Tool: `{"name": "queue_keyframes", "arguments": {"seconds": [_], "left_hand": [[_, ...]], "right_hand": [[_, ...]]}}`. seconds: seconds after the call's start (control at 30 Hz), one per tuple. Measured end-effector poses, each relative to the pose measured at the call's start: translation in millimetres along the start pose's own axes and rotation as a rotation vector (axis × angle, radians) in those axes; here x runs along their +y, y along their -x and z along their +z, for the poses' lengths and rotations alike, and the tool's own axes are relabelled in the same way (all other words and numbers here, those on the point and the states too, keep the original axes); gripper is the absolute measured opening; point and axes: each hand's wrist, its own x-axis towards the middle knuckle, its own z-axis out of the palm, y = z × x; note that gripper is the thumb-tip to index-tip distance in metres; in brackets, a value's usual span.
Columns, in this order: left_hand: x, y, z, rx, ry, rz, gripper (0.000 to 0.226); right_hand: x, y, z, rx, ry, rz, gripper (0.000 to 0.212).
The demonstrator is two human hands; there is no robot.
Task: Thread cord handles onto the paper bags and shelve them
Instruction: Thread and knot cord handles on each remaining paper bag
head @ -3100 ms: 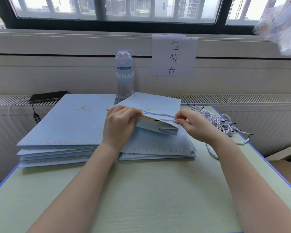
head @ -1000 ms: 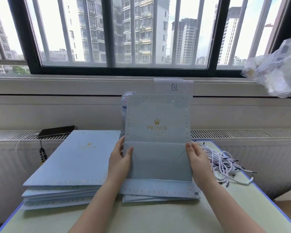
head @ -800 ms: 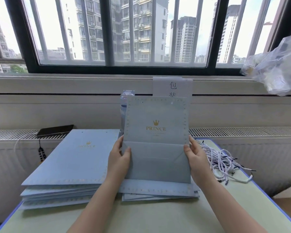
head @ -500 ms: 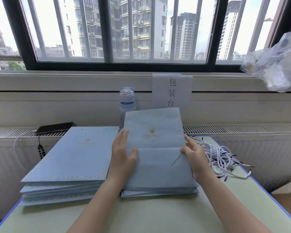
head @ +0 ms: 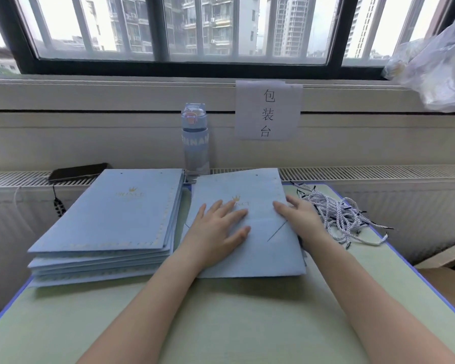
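On the bench (head: 221, 324), I am pressing my left hand (head: 218, 229) and right hand (head: 300, 219), fingers spread, flat on the top paper bag (head: 260, 258); cords (head: 336, 214) are lying loose just beside it, so threading and shelving are seemingly awaiting me.

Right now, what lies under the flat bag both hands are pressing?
Under the top bag, slivers of more blue bags peek out at its right edge, on the green table. The left hand and right hand press on top; how many lie beneath is hidden.
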Motion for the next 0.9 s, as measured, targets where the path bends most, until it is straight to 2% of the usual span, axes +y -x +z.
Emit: {"name": "queue_keyframes", "arguments": {"seconds": [0.1, 0.2, 0.27, 0.3, 0.4, 0.43, 0.5, 0.53, 0.6, 0.7, 0.77, 0.83, 0.9], "left_hand": [[3, -2, -2, 0.193, -0.005, 0.070, 0.065], [3, -6, -3, 0.547, 0.125, 0.025, 0.074], [4, -6, -7, 0.708, 0.250, -0.083, 0.080], [7, -4, -11, 0.715, 0.375, -0.158, 0.085], [14, -4, -17, 0.523, 0.885, -0.380, 0.098], [13, -5, -16, 0.465, 1.021, -0.394, 0.095], [10, -7, -11, 0.436, 1.189, -0.397, 0.068], [8, -8, -11, 0.455, 1.273, -0.409, 0.054], [2, -9, -17, 0.494, 1.375, -0.410, 0.042], [-9, -6, -29, 0.590, 1.323, -0.400, 0.041], [-12, -5, -33, 0.637, 1.294, -0.382, 0.043], [-11, -2, -37, 0.685, 1.267, -0.367, 0.049], [-10, -1, -45, 0.771, 1.348, -0.402, 0.056]], "right_hand": [[-8, -1, -5, 0.037, -0.225, -0.084, 0.020], [-17, 3, -2, 0.177, -0.492, -0.192, 0.022], [-24, 9, 2, 0.207, -0.665, -0.198, 0.026], [-27, 11, 3, 0.187, -0.746, -0.198, 0.027], [-32, 18, 7, 0.028, -0.914, -0.203, 0.022], [-32, 20, 10, -0.032, -0.922, -0.199, 0.021], [-30, 23, 15, -0.102, -0.893, -0.188, 0.023], [-29, 23, 15, -0.100, -0.882, -0.180, 0.024], [-30, 19, 8, -0.052, -0.906, -0.179, 0.026], [-31, 8, -14, 0.053, -0.973, -0.235, 0.035], [-28, 4, -23, 0.114, -0.784, -0.264, 0.041], [-23, 2, -26, 0.061, -0.503, -0.265, 0.036], [-20, 2, -27, -0.050, -0.428, -0.188, 0.028]]}}
